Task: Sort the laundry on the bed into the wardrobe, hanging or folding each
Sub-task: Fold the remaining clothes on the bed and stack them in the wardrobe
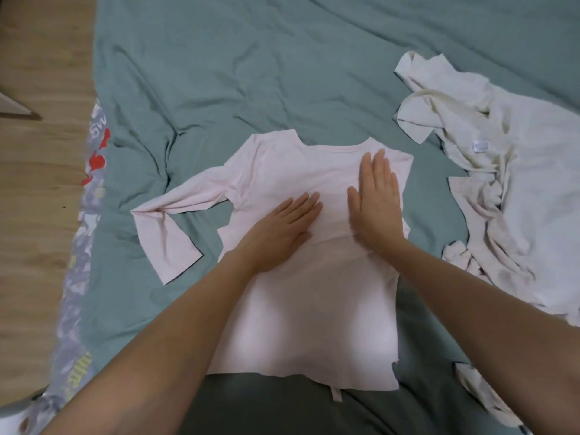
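Pressing: we are flattening the pink top (301, 309) on the bed (251, 73).
Hands: left hand (282, 227) and right hand (376, 202) are lying flat, fingers straight, holding nothing.
Right: white laundry (518, 183) is lying crumpled.

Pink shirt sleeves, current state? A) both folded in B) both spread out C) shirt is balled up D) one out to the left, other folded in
D: the pink shirt lies flat; its left sleeve stretches out over the sheet, and none shows on the right, where the right hand presses.
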{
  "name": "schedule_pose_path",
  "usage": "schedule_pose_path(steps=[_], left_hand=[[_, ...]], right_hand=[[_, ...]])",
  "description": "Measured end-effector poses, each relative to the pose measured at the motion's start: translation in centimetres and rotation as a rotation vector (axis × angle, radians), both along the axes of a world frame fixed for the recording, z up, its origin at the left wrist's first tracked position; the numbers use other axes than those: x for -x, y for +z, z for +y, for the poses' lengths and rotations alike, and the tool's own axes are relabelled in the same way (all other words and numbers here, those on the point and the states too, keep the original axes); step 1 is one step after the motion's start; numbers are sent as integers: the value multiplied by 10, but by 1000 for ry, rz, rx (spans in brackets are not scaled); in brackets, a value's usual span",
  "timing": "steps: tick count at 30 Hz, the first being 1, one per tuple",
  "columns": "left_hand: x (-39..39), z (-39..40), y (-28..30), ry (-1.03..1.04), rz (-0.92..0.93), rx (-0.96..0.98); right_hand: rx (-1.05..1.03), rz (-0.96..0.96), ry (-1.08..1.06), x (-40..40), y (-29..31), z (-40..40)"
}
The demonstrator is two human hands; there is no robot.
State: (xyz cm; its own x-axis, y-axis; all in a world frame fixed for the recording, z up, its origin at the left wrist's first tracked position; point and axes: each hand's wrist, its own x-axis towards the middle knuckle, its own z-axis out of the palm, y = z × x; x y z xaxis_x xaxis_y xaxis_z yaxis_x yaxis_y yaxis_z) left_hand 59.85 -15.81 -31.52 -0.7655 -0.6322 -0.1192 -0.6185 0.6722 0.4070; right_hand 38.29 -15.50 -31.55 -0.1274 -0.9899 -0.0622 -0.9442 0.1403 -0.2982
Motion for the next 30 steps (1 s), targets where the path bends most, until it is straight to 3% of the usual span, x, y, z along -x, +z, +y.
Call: schedule_pose_path(steps=[3,4,8,12,13,15,18,24,30], left_hand=[[-3,0,-5,11,-40,76],[-6,0,-8,13,-104,87],[-6,-4,-6,62,-223,64],[-3,5,0,-1,-244,76],[-4,9,-1,12,-282,58],[-3,17,4,95,-289,45],[2,36,20,114,-175,43],[14,73,30,-9,-171,11],[35,74,24,-87,-309,2]], right_hand=[[2,64,449,3,-1,18],[-16,114,495,10,-5,23],[-101,175,22,35,-5,22],[-84,125,330,29,1,39],[-107,111,275,30,0,43],[-126,11,-67,33,2,55],[2,-337,-483,33,31,91],[-342,-664,-738,6,49,175],[-418,-514,-727,10,38,200]])
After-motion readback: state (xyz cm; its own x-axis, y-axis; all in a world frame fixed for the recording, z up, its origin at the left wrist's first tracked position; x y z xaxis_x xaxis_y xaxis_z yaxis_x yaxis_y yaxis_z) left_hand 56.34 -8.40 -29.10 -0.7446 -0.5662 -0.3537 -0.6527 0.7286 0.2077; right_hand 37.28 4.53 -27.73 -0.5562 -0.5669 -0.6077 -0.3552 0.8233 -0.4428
